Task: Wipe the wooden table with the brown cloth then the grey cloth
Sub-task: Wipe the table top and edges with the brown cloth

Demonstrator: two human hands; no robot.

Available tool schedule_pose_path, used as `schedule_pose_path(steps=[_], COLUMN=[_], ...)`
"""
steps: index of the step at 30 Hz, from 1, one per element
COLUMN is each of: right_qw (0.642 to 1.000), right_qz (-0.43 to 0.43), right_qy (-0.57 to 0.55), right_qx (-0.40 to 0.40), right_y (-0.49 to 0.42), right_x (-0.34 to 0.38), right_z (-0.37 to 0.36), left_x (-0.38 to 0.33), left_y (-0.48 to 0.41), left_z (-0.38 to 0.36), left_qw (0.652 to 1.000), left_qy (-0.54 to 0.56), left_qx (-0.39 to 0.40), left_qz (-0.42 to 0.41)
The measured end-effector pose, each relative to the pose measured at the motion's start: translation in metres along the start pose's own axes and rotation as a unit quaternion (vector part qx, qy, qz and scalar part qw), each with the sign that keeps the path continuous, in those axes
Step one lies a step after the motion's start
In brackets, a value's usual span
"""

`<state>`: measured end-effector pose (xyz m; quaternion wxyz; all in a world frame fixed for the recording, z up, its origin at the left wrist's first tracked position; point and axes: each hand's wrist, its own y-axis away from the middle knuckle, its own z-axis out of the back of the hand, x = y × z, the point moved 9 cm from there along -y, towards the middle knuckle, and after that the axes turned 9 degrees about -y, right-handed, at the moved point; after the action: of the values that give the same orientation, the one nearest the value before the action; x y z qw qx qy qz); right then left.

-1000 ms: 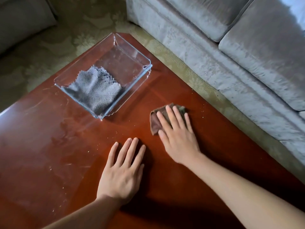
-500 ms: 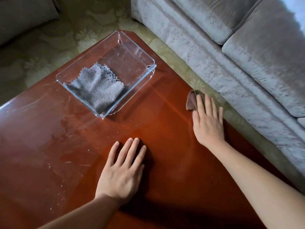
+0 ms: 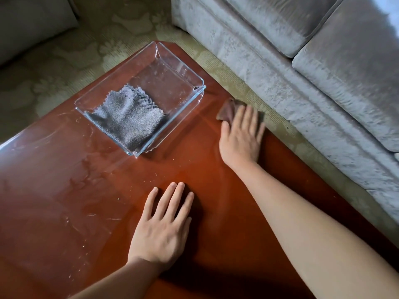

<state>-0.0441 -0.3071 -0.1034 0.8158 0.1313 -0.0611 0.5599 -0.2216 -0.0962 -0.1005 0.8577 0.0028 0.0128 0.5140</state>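
My right hand (image 3: 240,137) lies flat with straight fingers on the small brown cloth (image 3: 228,108), pressing it to the glossy reddish wooden table (image 3: 64,201) at its far right edge, beside the sofa. Most of the cloth is hidden under my fingers. My left hand (image 3: 163,225) rests flat on the table nearer to me, fingers straight, holding nothing. The grey cloth (image 3: 129,119) lies crumpled inside a clear glass dish (image 3: 183,67) on the far part of the table.
A pale grey sofa (image 3: 302,72) runs close along the table's right side, with a strip of patterned carpet (image 3: 248,87) between. Crumbs and smears (image 3: 90,214) dot the table's left part. Another cushion (image 3: 32,22) sits at the far left.
My right hand has slid the brown cloth from the table's middle out to the right edge, then further along that edge. My left hand has stayed put.
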Motion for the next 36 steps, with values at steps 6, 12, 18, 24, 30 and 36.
schedule_pose_path(steps=[6,12,18,24,30,36], right_qw=[0.993,0.981,0.909,0.951,0.997,0.986], right_qz=[0.112,0.169,0.369,0.262,0.015,-0.151], right_qy=[0.009,-0.041,0.096,0.111,0.075,-0.071], right_qx=[0.026,0.086,0.165,0.124,0.030,0.021], right_y=[-0.013,0.050,0.231,0.227,0.104,0.077], right_x=[0.008,-0.077,-0.097,-0.149,-0.230,-0.268], right_z=[0.002,0.035,0.001,-0.001,0.045,0.058], left_x=[0.000,-0.002,-0.002,-0.004,-0.004,-0.003], left_y=[0.000,-0.001,-0.002,-0.002,-0.002,0.000], left_z=[0.001,0.004,0.008,0.011,0.012,0.013], left_qw=[1.000,1.000,1.000,1.000,1.000,1.000], left_qy=[-0.007,-0.015,-0.016,-0.015,-0.014,-0.015], left_qx=[0.003,0.004,-0.005,-0.012,-0.012,-0.017], left_qz=[-0.001,-0.001,0.007,0.014,0.018,0.018])
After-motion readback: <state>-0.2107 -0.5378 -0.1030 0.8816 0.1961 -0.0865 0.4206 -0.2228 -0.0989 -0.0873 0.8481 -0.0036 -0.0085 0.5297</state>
